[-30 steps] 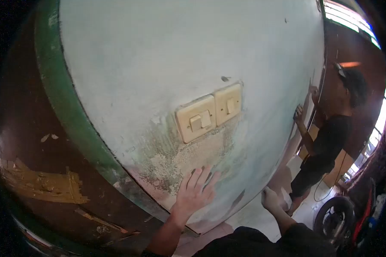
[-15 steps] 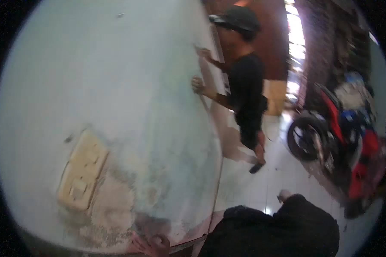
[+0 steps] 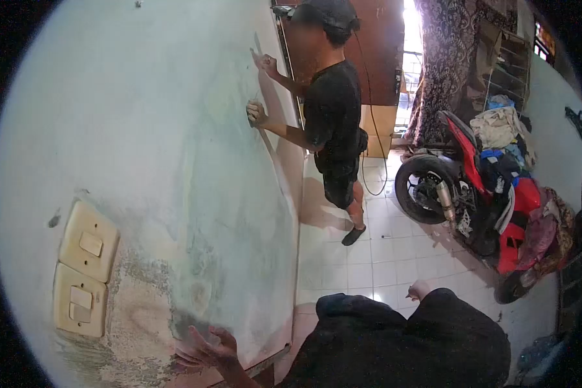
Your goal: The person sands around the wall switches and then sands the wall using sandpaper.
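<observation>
My left hand (image 3: 208, 352) is at the bottom of the view, fingers spread, beside the peeling lower part of the painted wall (image 3: 233, 213). It holds nothing; whether it touches the wall I cannot tell. Two cream switch plates (image 3: 81, 301) are fixed to the wall at the left. My right hand (image 3: 418, 290) shows beyond my dark sleeve, over the tiled floor, with its fingers curled in; whatever it might hold is hidden.
Another person (image 3: 336, 110) in black stands at the wall's far end, both hands against it. A red motorcycle (image 3: 472, 168) piled with clothes (image 3: 501, 126) stands at the right. A cable (image 3: 372, 187) hangs down near the person. Behind is a patterned curtain (image 3: 443, 64).
The view has swung right, so the switch plates sit further left and the motorcycle is fully in view. My left hand now appears lower in the view, near the wall's lower part.
</observation>
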